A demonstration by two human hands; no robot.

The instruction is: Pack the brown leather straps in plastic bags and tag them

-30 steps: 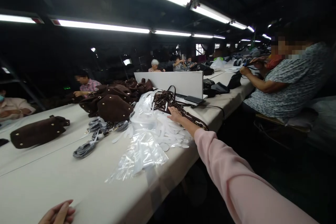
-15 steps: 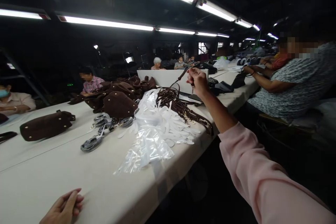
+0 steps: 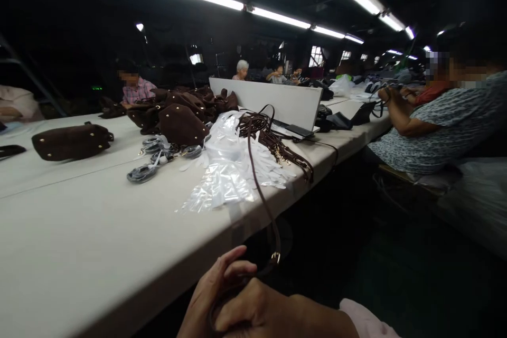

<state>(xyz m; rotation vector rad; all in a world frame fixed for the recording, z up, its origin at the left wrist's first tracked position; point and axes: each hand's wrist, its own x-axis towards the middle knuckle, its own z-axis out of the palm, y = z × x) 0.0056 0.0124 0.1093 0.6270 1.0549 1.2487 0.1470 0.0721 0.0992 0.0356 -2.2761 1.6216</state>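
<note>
- Low and close together, gripping a thin brown strap [image 3: 259, 190] in the bent fingers of the right hand [image 3: 257, 309].
- Holding the left hand [image 3: 212, 288] just beside it, with fingers stretched out and slightly parted — cannot tell whether pinching the strap or only backing it.
- Hanging in a curve past the near edge of the table [image 3: 79, 232], then rising across it to the heap of straps [image 3: 263, 134].
- Showing a gold-toned buckle [image 3: 276, 257] on that curve, just beyond the hands.
- Next to the heap, clear plastic bags [image 3: 224, 185] and white flat pieces [image 3: 277, 171], partly overlapping.
- To the left of these, wrapped coils [image 3: 142, 172], a lone brown bag [image 3: 71, 140] lying on its side, and a pile of brown bags [image 3: 182, 124] farther back.
- Behind the heap, a white panel [image 3: 273, 97], upright.
- Seated at the right, a person in a patterned top [image 3: 455, 121] — well apart from the hands.
</note>
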